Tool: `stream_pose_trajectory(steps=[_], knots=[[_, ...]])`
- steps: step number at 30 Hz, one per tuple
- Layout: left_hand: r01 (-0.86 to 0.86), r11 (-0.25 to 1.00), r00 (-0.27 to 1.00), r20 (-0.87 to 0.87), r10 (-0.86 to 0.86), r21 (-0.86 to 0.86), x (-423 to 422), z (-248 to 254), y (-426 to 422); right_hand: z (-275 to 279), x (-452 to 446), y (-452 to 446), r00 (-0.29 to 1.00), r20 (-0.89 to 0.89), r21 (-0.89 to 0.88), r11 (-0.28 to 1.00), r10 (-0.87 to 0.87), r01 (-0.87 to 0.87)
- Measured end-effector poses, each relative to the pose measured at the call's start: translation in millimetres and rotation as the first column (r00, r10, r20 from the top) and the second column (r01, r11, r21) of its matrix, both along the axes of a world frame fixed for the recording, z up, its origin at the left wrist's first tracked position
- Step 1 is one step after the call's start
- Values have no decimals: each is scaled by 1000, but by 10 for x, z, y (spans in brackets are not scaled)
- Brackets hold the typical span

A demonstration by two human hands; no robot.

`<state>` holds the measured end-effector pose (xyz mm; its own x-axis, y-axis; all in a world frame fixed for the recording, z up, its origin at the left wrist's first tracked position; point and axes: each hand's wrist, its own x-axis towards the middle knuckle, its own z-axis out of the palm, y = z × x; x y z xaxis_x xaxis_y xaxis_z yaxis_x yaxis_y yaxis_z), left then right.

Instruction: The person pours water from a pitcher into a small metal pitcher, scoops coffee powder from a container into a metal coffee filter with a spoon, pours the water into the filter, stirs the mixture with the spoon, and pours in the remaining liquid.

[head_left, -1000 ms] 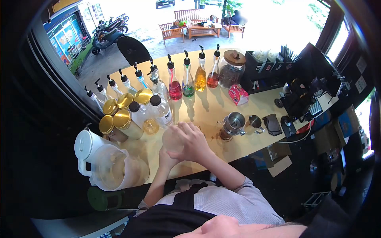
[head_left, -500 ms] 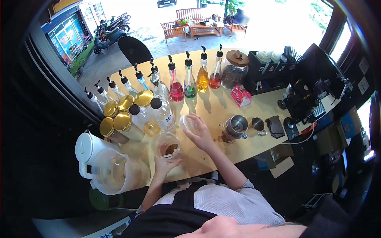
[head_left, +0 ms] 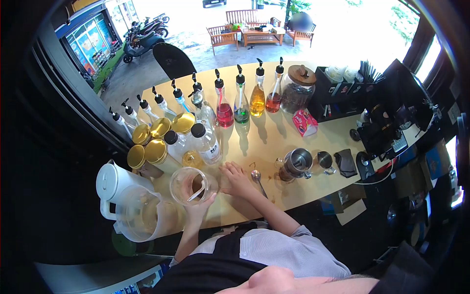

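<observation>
My left hand point(head_left: 197, 209) is wrapped round the lower side of a clear, open jar point(head_left: 175, 188) that leans toward me. Brown contents and a white scoop point(head_left: 197, 192) show inside it. Just right of the jar, low over the counter, my right hand point(head_left: 236, 180) has its fingers curled round a pale, see-through lid, of which little shows. A metal spoon point(head_left: 259, 180) lies on the counter to the right of that hand. Behind the jar stand two clear bottles with black caps, one of them labelled point(head_left: 209, 147).
Gold-lidded jars point(head_left: 156, 152), a white pitcher point(head_left: 115, 181) and a clear jug point(head_left: 142, 210) crowd the left. Several pourer bottles point(head_left: 225, 113) line the back. At right are a metal cup point(head_left: 299, 161), a small pitcher point(head_left: 325, 161) and a dark cloth point(head_left: 345, 163).
The jar and lid, first together in both hands, have come apart. My left hand has moved left with the jar; my right hand has lowered with the lid. The scoop and spoon have come into sight.
</observation>
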<state>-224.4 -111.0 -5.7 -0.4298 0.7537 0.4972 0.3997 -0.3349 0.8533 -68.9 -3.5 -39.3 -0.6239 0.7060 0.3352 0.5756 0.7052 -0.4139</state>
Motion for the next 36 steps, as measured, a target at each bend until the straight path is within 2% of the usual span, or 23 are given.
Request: stream_pose_trajectory(steps=[3,4,6,9,11,12,13,15,16,17,18,19,20,21,23,25,29,30,31,32,34,35,36], knots=[[33,999,998,-49,-34,-7,30,88,50,135,53,102,955,-286,-100,994,-75,48],[72,997,995,-64,-74,-32,45,122,65,302,108,117,956,-285,-102,994,-72,45],[46,999,996,-69,-48,-29,136,210,122,804,284,66,742,-640,-294,956,-200,4],[38,998,977,-206,-47,-46,290,421,197,1284,588,-58,622,-774,-182,982,-120,-38],[251,968,919,318,-233,-16,226,-49,336,1509,746,-195,619,-784,-130,987,-44,-94],[305,952,770,578,-271,40,226,-220,412,1615,804,-255,609,-792,-74,986,34,-151],[312,949,767,580,-275,38,265,-209,433,1739,842,-300,611,-791,-76,987,27,-143],[283,959,891,374,-257,-15,339,-164,453,1933,897,-370,797,-532,89,955,285,-282],[264,964,934,261,-246,-37,376,-129,461,1967,913,-384,799,-532,88,957,279,-276],[243,968,962,144,-233,-57,414,-99,464,1988,924,-400,883,-349,158,949,314,-275],[219,973,976,23,-218,-72,446,-77,474,2008,933,-412,934,-151,225,931,324,-287],[209,975,976,-39,-212,-81,452,-118,487,2030,943,-431,935,-153,223,933,319,-282],[198,976,973,-100,-206,-88,458,-158,499,2048,955,-455,963,7,216,940,271,-266],[131,986,935,-316,-158,-106,444,-199,545,2063,962,-481,962,167,211,945,216,-248],[67,992,848,-518,-112,-104,463,-268,556,2081,932,-530,956,249,200,958,153,-206],[55,998,770,-635,-55,-19,613,114,500,2097,892,-544,853,500,-84,989,149,-124],[111,994,820,-565,-95,-6,734,151,553,1862,894,-421,797,504,-288,935,332,-208],[124,992,799,-595,-93,12,759,166,563,1501,889,-312,805,530,112,919,267,-378],[137,990,776,-625,-89,30,781,178,577,1241,882,-232,824,531,486,726,197,-487],[143,989,775,-626,-90,36,806,179,584,1122,848,-200,826,532,491,726,189,-482],[153,988,790,-601,-119,5,855,168,576,1142,770,-180,629,733,648,546,-259,-531],[155,988,789,-602,-121,4,871,167,578,1159,823,-178,629,733,648,548,-260,-529],[147,989,783,-611,-118,-4,885,164,573,1460,889,-193,808,588,583,684,17,-439]])
